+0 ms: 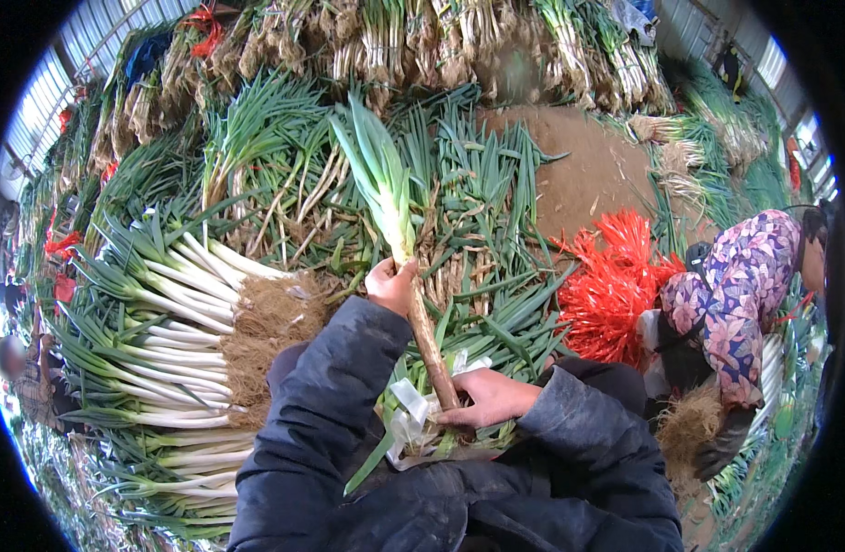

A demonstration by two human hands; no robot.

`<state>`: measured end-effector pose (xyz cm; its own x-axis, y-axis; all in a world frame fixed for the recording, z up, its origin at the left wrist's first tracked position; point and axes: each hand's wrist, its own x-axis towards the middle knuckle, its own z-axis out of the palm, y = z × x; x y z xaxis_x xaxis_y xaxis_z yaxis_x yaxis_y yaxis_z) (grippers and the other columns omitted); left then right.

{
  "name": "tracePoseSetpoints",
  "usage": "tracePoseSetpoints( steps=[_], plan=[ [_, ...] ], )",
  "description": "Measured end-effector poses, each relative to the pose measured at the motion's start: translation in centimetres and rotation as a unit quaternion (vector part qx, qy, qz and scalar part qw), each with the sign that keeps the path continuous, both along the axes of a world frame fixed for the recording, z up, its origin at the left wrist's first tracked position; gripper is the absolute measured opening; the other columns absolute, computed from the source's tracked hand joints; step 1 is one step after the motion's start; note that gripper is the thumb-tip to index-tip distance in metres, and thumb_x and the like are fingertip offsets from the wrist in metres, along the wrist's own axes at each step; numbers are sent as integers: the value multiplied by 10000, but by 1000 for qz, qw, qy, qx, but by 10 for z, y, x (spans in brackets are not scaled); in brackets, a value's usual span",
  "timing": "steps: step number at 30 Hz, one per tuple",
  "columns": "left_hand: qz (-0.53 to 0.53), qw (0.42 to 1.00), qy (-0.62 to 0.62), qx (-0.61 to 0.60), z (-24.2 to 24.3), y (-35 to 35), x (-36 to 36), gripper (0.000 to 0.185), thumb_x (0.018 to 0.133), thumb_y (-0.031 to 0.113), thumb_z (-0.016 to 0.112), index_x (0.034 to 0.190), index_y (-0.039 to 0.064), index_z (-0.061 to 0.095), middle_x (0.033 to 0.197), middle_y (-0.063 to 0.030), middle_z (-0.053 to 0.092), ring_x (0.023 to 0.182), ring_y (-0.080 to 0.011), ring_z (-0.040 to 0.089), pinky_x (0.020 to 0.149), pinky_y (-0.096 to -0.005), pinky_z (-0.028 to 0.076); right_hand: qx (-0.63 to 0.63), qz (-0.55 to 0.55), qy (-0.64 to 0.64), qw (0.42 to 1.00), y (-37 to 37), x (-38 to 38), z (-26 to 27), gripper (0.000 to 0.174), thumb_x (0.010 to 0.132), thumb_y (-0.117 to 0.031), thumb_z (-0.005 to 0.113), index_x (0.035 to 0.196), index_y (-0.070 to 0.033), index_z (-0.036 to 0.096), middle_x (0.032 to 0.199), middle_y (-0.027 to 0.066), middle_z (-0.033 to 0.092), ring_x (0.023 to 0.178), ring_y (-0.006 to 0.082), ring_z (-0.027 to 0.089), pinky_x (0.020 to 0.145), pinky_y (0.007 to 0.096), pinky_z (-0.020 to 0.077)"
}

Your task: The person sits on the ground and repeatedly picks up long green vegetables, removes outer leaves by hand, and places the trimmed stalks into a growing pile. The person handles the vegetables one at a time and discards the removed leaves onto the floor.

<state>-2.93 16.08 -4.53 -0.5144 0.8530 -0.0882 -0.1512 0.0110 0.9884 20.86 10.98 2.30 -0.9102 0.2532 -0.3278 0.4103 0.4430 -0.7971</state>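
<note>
A single large green onion is held upright at a slant before me, with green leaves at the top and a brown, dry outer skin on its lower stalk. My left hand grips it just under the leaves. Around its lower end close the thumb and fingers of my right hand. White peeled strips and loose green leaves lie beneath, over my lap. To my left, white-stalked green onions lie in rows, their brown roots turned towards me.
Unpeeled green onions lie heaped in front, with bundled ones stacked behind. Bare brown ground shows at front right. Red plastic strands sit at my right, beside a co-worker in a floral top. Another person is at far left.
</note>
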Motion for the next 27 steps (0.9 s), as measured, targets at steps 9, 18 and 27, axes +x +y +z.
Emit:
tracePoseSetpoints(
  steps=[9,18,27],
  plan=[
    [11,965,223,140,70,-27,36,377,903,154,667,1197,-54,557,978,-153,683,889,-189,651,814,-308,512,80,-224,173,956,59,-7,40,471,825,-419,753,974,16,651,871,150,684,777,247,671,715,364,535],
    [-44,914,349,201,79,-56,81,498,853,140,711,1230,-117,512,954,-221,630,808,-324,660,738,-358,526,-44,-347,375,858,128,-26,80,365,911,-263,713,1106,34,628,999,64,683,880,112,625,801,262,501],
    [-92,900,368,216,63,-65,108,507,787,118,743,1196,-105,542,924,-247,624,781,-409,652,695,-400,535,-113,-423,451,778,132,-3,76,327,873,-160,747,1162,-44,649,1060,28,695,940,120,642,864,296,506]
  ],
)
